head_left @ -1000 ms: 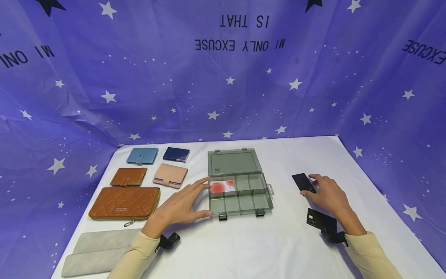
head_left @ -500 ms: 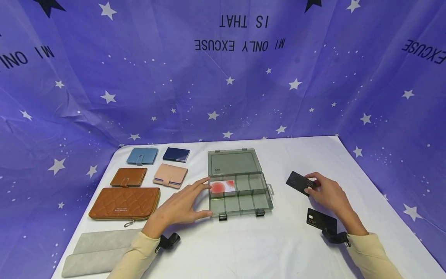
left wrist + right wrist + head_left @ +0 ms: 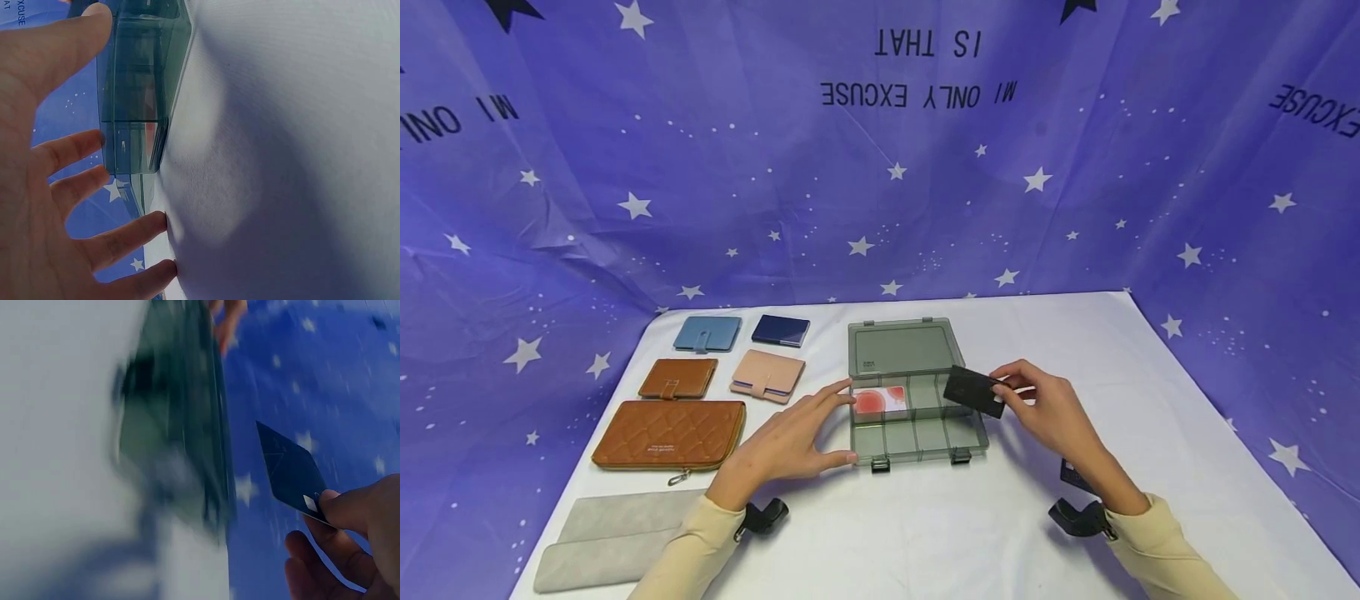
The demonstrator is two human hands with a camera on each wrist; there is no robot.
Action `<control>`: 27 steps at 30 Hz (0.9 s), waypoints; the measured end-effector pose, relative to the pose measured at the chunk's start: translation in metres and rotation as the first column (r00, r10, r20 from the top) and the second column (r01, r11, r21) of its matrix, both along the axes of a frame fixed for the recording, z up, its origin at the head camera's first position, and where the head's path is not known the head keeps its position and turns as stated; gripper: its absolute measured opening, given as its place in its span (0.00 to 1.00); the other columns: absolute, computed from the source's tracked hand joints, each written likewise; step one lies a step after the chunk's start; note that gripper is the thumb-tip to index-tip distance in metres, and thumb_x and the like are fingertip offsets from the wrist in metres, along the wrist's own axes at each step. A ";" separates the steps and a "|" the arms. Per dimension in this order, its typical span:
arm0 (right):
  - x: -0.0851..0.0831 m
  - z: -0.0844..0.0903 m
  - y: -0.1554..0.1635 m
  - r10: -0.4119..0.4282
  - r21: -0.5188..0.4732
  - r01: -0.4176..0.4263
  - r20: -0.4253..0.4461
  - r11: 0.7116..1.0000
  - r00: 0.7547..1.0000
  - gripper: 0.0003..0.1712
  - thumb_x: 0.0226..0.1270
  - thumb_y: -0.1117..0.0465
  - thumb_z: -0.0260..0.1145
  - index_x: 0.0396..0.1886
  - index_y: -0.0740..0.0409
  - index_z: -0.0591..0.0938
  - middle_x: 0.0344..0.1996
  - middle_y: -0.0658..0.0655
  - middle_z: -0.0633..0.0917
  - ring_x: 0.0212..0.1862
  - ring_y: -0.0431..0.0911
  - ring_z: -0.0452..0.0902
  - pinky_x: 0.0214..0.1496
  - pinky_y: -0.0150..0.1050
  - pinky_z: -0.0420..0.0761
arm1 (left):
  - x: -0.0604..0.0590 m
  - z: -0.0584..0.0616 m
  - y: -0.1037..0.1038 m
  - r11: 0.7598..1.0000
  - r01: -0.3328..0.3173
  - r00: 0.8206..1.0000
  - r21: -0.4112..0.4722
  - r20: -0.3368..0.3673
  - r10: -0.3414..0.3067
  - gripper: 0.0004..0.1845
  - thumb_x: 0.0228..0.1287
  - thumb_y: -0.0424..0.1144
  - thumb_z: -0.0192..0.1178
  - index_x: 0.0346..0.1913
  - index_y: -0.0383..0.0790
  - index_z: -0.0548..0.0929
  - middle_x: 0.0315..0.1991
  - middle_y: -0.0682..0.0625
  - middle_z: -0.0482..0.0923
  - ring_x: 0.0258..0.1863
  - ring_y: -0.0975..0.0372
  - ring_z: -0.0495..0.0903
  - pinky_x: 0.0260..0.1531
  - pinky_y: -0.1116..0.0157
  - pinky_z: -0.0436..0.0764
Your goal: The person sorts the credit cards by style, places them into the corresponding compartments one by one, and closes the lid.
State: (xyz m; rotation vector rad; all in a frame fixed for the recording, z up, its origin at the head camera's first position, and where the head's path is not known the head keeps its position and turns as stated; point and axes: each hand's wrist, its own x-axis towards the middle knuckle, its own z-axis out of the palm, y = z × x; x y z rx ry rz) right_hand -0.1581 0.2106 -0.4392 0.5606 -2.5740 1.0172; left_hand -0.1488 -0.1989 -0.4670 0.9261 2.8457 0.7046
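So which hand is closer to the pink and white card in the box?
Left. The left hand touches the box's left edge beside the pink and white card; the right hand holds a black card over the box's right end.

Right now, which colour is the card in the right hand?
Black; the card pinched by the right hand shows best in the head view.

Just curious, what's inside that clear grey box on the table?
The box holds one red-and-white card in its back left slot. The other slots look empty, though the black card covers part of the back right one.
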 end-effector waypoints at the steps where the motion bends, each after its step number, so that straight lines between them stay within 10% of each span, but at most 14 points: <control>1: 0.001 0.000 -0.009 0.035 -0.005 -0.035 0.006 0.999 0.999 0.10 0.71 0.68 0.75 0.49 0.55 0.88 0.33 0.49 0.92 0.36 0.46 0.91 0.43 0.37 0.89 | 0.000 0.000 0.000 1.000 0.001 1.000 0.000 0.000 -0.001 0.45 0.66 0.70 0.69 0.79 0.51 0.72 0.86 0.53 0.57 0.75 0.48 0.73 0.57 0.42 0.83; 9: 0.004 -0.011 -0.071 0.230 0.033 -0.234 0.090 0.972 0.969 0.08 0.73 0.64 0.75 0.48 0.52 0.88 0.38 0.47 0.92 0.38 0.39 0.89 0.40 0.35 0.88 | 0.000 0.001 0.001 1.000 0.001 1.000 -0.003 -0.004 -0.001 0.45 0.66 0.69 0.69 0.79 0.52 0.72 0.86 0.53 0.57 0.75 0.48 0.73 0.57 0.42 0.83; 21: 0.006 -0.033 -0.105 0.256 0.201 -0.275 0.114 0.940 0.960 0.06 0.73 0.57 0.77 0.46 0.43 0.89 0.31 0.39 0.90 0.28 0.28 0.77 0.31 0.30 0.76 | 0.000 0.001 0.004 1.000 0.003 1.000 0.007 0.000 -0.003 0.45 0.65 0.69 0.70 0.79 0.52 0.72 0.86 0.53 0.57 0.75 0.48 0.73 0.58 0.40 0.82; 27: 0.009 -0.033 -0.105 0.260 0.288 -0.275 0.090 0.917 0.961 0.12 0.77 0.55 0.73 0.56 0.43 0.92 0.45 0.44 0.93 0.39 0.37 0.88 0.37 0.37 0.82 | 0.001 0.001 0.001 1.000 -0.004 1.000 0.001 0.003 0.004 0.45 0.66 0.69 0.70 0.79 0.52 0.72 0.86 0.54 0.56 0.76 0.48 0.72 0.58 0.40 0.82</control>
